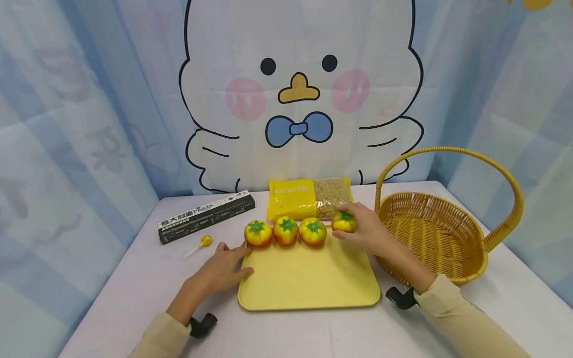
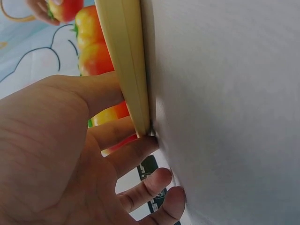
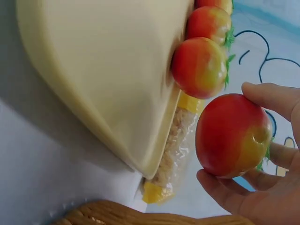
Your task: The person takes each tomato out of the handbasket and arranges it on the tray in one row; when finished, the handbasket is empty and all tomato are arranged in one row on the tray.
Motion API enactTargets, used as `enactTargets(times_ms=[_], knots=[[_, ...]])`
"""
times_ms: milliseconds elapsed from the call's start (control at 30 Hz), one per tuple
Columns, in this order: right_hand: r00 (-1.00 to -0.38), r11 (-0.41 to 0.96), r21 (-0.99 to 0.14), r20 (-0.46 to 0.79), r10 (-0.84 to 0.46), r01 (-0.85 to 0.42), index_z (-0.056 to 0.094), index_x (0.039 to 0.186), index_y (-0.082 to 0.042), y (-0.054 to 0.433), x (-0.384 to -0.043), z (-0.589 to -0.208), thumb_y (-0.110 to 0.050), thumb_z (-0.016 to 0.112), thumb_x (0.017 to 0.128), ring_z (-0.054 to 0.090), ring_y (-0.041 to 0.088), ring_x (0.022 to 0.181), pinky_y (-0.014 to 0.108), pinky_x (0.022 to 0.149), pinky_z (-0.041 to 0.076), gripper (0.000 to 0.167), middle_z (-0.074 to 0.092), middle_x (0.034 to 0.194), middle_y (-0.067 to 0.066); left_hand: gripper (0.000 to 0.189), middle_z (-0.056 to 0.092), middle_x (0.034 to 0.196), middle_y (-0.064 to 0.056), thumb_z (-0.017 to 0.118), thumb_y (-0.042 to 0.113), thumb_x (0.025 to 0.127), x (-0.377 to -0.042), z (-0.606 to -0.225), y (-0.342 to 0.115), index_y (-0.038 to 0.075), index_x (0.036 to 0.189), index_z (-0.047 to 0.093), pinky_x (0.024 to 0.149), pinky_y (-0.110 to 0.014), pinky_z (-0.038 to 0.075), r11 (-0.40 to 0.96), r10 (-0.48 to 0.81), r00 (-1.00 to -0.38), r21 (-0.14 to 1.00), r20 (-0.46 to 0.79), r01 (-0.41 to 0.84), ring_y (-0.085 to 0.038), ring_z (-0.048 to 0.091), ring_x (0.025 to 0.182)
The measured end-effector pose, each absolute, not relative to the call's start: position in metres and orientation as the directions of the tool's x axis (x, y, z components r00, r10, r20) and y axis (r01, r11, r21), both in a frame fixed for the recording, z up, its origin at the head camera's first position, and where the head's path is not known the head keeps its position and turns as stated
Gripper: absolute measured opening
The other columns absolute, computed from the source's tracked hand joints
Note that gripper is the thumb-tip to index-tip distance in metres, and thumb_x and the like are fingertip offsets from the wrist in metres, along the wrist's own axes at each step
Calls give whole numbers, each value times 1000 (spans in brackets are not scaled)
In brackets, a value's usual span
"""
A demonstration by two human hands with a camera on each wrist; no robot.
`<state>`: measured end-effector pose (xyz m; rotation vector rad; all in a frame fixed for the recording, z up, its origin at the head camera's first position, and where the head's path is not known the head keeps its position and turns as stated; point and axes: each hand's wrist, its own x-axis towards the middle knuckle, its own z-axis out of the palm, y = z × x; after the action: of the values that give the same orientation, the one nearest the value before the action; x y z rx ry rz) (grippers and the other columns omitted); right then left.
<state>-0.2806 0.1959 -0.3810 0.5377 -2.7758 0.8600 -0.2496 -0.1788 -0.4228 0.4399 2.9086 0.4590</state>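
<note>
My right hand [image 1: 369, 229] grips a red-yellow tomato [image 3: 232, 136] with a green leafy top, thumb on one side and fingers on the other. In the right wrist view it hangs above the tray's far right corner. Three more such tomatoes, the nearest to it being one tomato [image 1: 312, 231], sit in a row along the far edge of a yellow tray [image 1: 309, 278]. At the tray's left edge rests my left hand [image 1: 224, 268], thumb and index finger over the rim [image 2: 129, 61], the other fingers close to the white table.
Behind the tray lies a yellow pasta bag [image 1: 291, 201]. A black-and-white pasta box [image 1: 206, 216] and a lollipop [image 1: 205, 241] lie to the left. On the right stands a wicker basket [image 1: 481, 263] with a tall arched handle. Printed curtains enclose the table.
</note>
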Motion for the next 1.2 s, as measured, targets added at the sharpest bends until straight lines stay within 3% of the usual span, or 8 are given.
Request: enactTargets(times_ms=[333, 633, 1200], knots=[[-912, 765, -500, 282, -299, -405, 61, 139, 3, 188, -285, -394, -20, 83, 92, 64, 44, 121, 57, 98, 56, 57, 62, 139, 26, 59, 57, 160, -8, 72, 38, 100, -248, -423, -176, 13, 152, 58, 89, -46, 47, 902, 320, -940, 343, -121, 263, -29, 47, 111], [-913, 758, -510, 259, -315, -407, 61, 139, 5, 185, -289, -400, -13, 81, 91, 64, 37, 110, 51, 90, 57, 55, 60, 132, 26, 60, 58, 158, -8, 73, 38, 100, -248, -422, -177, 13, 152, 59, 89, -46, 47, 908, 309, -943, 333, -124, 254, -29, 47, 110], [-939, 777, -529, 156, -306, -342, 59, 141, 1, 182, -293, -404, -15, 79, 93, 62, 33, 102, 46, 83, 57, 54, 57, 131, 28, 60, 58, 158, -9, 74, 38, 99, -248, -420, -178, 13, 151, 59, 85, -46, 47, 904, 309, -944, 342, -114, 254, -29, 47, 109]])
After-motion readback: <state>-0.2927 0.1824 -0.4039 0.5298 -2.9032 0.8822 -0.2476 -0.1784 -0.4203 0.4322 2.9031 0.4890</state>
